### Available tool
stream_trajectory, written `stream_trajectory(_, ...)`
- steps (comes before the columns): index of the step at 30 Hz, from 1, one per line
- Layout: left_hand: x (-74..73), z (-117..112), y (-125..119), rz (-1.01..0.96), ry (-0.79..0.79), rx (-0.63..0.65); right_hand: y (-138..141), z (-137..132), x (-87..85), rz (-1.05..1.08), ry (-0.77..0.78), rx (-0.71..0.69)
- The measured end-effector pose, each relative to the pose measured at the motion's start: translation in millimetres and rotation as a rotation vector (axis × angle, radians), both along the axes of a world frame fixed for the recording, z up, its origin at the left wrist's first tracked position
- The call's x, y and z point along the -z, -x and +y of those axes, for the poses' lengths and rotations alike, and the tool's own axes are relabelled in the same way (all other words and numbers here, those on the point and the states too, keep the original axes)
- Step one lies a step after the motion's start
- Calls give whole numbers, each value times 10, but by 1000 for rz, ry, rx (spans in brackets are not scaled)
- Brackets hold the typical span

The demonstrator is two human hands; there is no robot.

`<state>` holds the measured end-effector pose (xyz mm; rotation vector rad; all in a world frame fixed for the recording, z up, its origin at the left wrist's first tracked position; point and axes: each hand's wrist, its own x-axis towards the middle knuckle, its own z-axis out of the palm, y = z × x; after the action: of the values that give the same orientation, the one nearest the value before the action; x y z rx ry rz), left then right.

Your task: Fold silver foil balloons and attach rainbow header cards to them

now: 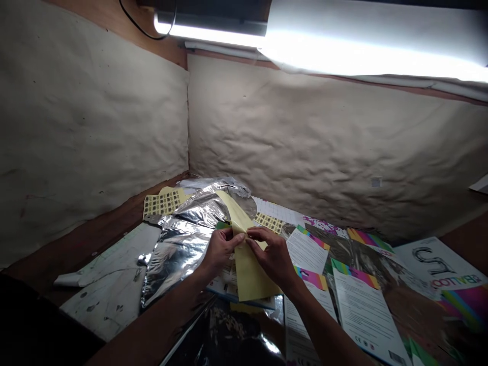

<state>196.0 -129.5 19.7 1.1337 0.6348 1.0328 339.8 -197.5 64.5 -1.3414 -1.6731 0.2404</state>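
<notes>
Left grip [220, 250]: pressed nearly closed, thumb and fingers pinching a long pale yellow glossy sheet [249, 274] near its middle. Right grip [270, 256]: also pressed together, pinching the same sheet just beside the left, knuckles up. Exact finger contact partly hidden behind the hands. Sheet up off the worktop, upper end leaning away over a crumpled silver foil sheet [179, 259], lower end down over white printed leaflets with rainbow-striped edges [364, 317]. Left of the hands, a pale scuffed cutting mat [110, 300] on the brown wooden worktop [89, 259]. Beyond the foil, a yellow sheet of small black-and-gold square labels [163, 202]; a second patch of similar labels [269, 222] just past the right grip. Behind everything, a creased beige wall lining [305, 145] in the corner, under a bright fluorescent tube lamp [213, 31].
</notes>
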Motion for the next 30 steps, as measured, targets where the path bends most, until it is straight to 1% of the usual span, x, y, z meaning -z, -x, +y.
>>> stream_trajectory(3,-28,-4,7,25,-70,15,-20,-12,-25,27,31,-7)
stream_trajectory(7,-40,32,28,67,-169,69,-45,-22,-49,-3,51,46)
stream_trajectory(9,-48,56,43,85,-201,98,-68,-22,-69,44,108,42)
stream_trajectory(11,-61,74,57,78,-211,133,-94,-17,-89,122,184,8)
stream_trajectory(13,-82,76,70,61,-202,178,-110,-10,-97,200,253,-17)
stream_trajectory(15,-112,65,83,26,-139,218,-110,-2,-91,240,304,-15)
stream_trajectory(17,-149,61,106,-26,-50,217,-106,7,-80,258,310,-9)
stream_trajectory(18,-170,73,125,-57,-10,193,-108,13,-79,278,281,-6)
stream_trajectory(20,-211,145,188,-127,39,88,-133,29,-95,365,164,21)
stream_trajectory(21,-228,208,234,-169,49,7,-158,41,-110,422,84,58)
stream_trajectory(23,-248,380,346,-287,74,-212,-220,83,-143,518,-56,155)
stream_trajectory(25,-241,567,463,-408,103,-456,-277,152,-148,529,-101,201)
stream_trajectory(27,-206,713,544,-491,146,-653,-302,251,-101,431,-62,163)
stream_trajectory(28,-183,758,562,-514,172,-719,-299,309,-58,348,-35,133)
stream_trajectory(30,-137,792,555,-535,218,-806,-267,432,58,154,-6,80)
